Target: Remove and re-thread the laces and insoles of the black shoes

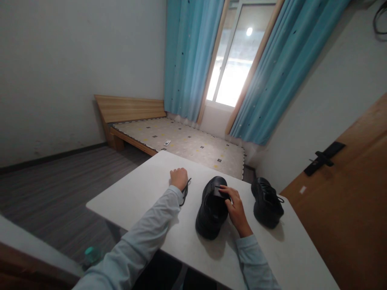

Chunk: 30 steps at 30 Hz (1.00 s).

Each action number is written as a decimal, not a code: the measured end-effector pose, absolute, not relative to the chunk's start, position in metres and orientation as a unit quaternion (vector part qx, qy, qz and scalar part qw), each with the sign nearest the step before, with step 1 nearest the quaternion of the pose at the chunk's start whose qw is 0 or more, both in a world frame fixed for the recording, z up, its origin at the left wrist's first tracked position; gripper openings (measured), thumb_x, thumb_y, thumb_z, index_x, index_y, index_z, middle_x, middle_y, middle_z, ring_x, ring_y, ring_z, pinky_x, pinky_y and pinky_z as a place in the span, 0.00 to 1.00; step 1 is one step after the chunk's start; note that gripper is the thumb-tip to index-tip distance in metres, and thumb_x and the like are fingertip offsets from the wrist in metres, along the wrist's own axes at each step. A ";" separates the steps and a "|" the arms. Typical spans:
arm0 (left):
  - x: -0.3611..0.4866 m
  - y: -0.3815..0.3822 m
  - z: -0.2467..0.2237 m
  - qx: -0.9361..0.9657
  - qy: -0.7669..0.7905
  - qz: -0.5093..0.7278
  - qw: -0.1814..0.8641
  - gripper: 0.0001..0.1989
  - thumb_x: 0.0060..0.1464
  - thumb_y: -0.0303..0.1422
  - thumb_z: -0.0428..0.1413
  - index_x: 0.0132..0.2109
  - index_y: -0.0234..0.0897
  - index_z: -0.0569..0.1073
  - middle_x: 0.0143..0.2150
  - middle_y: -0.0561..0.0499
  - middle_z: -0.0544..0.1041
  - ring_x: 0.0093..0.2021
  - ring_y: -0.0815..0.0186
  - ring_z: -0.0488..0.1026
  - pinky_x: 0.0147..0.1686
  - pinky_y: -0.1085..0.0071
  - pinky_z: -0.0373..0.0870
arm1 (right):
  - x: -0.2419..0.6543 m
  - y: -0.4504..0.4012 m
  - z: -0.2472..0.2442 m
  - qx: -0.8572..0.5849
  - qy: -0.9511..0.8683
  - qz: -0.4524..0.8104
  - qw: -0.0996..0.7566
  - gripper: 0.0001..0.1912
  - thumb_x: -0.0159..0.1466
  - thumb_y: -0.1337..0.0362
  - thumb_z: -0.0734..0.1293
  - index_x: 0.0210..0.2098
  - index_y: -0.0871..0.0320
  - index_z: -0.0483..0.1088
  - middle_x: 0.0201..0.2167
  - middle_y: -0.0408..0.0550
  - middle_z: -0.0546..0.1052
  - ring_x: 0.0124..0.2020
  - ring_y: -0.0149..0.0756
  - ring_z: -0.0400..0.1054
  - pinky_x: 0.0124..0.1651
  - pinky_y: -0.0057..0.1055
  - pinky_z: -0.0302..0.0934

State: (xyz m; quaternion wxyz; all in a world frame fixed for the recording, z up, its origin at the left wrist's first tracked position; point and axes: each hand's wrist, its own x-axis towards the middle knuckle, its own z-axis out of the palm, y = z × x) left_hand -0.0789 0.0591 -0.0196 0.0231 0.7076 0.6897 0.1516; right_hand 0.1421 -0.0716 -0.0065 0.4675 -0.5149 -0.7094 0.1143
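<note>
My left hand [179, 178] is closed in a fist just above the white table, left of the near shoe. A dark shoelace [186, 192] loops out beside its wrist; the fingertips on it are hidden. My right hand [237, 209] pinches the tongue of a black shoe [211, 213], thumb at the opening and fingers over the tongue. No lace shows across the front of this shoe, whose heel points towards me. Further right stands a second black shoe [267, 203], laced, with a lace loop sticking out at its side.
Both shoes stand on a white table [136, 193] with rounded corners. Behind it is a bed [187, 141] with a patterned mattress and a small white object [167, 143]. A wooden door [347, 201] is at the right. A greenish bottle [92, 254] stands low at the left.
</note>
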 end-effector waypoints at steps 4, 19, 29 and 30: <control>-0.074 0.062 -0.013 0.724 0.654 0.218 0.018 0.10 0.56 0.30 0.47 0.42 0.30 0.69 0.38 0.39 0.76 0.46 0.54 0.71 0.47 0.58 0.60 | 0.143 -0.070 -0.004 -0.508 -0.715 0.127 0.463 0.19 0.52 0.73 0.57 0.39 0.55 0.71 0.46 0.49 0.74 0.51 0.43 0.61 0.57 0.47 0.53; -0.049 0.050 -0.008 0.821 0.321 0.354 0.312 0.10 0.52 0.34 0.54 0.37 0.35 0.77 0.32 0.50 0.79 0.33 0.69 0.74 0.36 0.75 0.68 | 0.125 -0.063 0.035 -0.642 -0.742 0.012 0.192 0.11 0.58 0.67 0.61 0.40 0.54 0.70 0.38 0.44 0.77 0.42 0.38 0.68 0.44 0.30 0.56; -0.049 0.054 -0.011 0.829 0.312 0.359 0.295 0.09 0.53 0.35 0.56 0.36 0.35 0.76 0.33 0.51 0.78 0.33 0.69 0.72 0.35 0.76 0.66 | 0.109 -0.045 0.045 -0.696 -0.711 -0.073 0.067 0.13 0.61 0.62 0.61 0.45 0.50 0.71 0.34 0.46 0.80 0.37 0.38 0.73 0.35 0.28 0.56; -0.050 0.054 -0.012 0.831 0.308 0.358 0.294 0.08 0.53 0.35 0.56 0.36 0.35 0.76 0.33 0.51 0.78 0.33 0.69 0.72 0.35 0.76 0.66 | 0.108 -0.045 0.045 -0.698 -0.709 -0.076 0.068 0.13 0.61 0.62 0.61 0.44 0.50 0.72 0.34 0.46 0.80 0.36 0.38 0.73 0.34 0.28 0.56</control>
